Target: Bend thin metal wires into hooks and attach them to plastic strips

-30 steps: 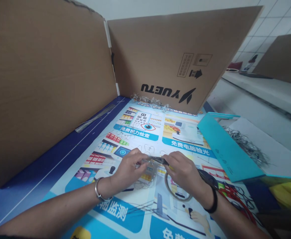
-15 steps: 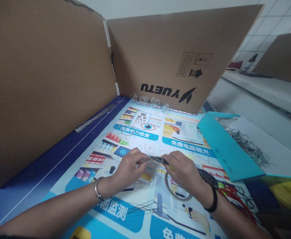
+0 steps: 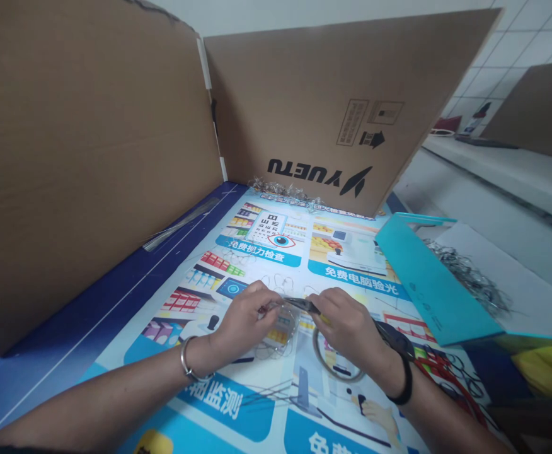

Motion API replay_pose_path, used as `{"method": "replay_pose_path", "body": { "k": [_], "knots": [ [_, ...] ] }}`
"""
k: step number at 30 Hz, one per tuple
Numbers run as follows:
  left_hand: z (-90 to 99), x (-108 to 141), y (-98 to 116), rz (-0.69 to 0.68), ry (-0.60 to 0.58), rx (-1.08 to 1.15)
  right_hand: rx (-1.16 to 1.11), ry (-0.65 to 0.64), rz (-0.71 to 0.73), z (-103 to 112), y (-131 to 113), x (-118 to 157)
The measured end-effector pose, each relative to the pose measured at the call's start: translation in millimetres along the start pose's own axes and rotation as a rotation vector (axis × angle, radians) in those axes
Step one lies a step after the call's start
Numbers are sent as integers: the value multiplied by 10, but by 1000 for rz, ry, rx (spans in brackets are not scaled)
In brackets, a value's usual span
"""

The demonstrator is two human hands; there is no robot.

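My left hand (image 3: 251, 316), with a metal bangle at the wrist, is closed in a pinch on a piece of thin bent wire (image 3: 289, 337) whose loop hangs below the fingers. My right hand (image 3: 349, 323) is wrapped around pliers (image 3: 303, 304) with a bit of yellow on the handle. Their dark jaws point left and meet the wire close to my left fingertips; exactly how they grip it is too small to tell. Under my right hand lies a grey ring-shaped roll (image 3: 322, 360). Several straight wires (image 3: 269, 394) rest on the printed sheet in front.
Tall cardboard panels (image 3: 304, 94) stand at the left and back. Wire pieces (image 3: 285, 189) are heaped along the back panel. At the right, a teal box (image 3: 439, 296) holds a tangle of wire (image 3: 469, 277). Red-handled tools (image 3: 450, 381) and yellow material (image 3: 550, 371) lie nearer me.
Almost nothing differs. The pliers' jaws have turned slightly, and both hands keep their hold in the same place.
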State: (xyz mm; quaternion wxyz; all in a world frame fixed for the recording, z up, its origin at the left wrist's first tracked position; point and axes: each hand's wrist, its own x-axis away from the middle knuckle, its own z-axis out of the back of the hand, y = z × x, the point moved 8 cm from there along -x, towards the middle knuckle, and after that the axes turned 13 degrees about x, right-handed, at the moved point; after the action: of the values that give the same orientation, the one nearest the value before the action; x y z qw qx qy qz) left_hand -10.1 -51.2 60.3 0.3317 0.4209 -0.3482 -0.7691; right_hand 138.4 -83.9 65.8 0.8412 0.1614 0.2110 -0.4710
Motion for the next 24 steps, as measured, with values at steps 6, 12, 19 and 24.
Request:
{"method": "replay_pose_path", "body": {
  "k": [6, 12, 19, 24],
  "knots": [
    [19, 2, -61, 82, 25, -12, -13, 33, -22, -27, 47, 16],
    [25, 11, -74, 72, 46, -26, -45, 48, -51, -73, 103, 39],
    [11, 27, -98, 119, 17, -3, -66, 53, -89, -112, 157, 50],
    [28, 25, -82, 123, -19, -27, -73, 51, -97, -136, 173, 54]
  ]
}}
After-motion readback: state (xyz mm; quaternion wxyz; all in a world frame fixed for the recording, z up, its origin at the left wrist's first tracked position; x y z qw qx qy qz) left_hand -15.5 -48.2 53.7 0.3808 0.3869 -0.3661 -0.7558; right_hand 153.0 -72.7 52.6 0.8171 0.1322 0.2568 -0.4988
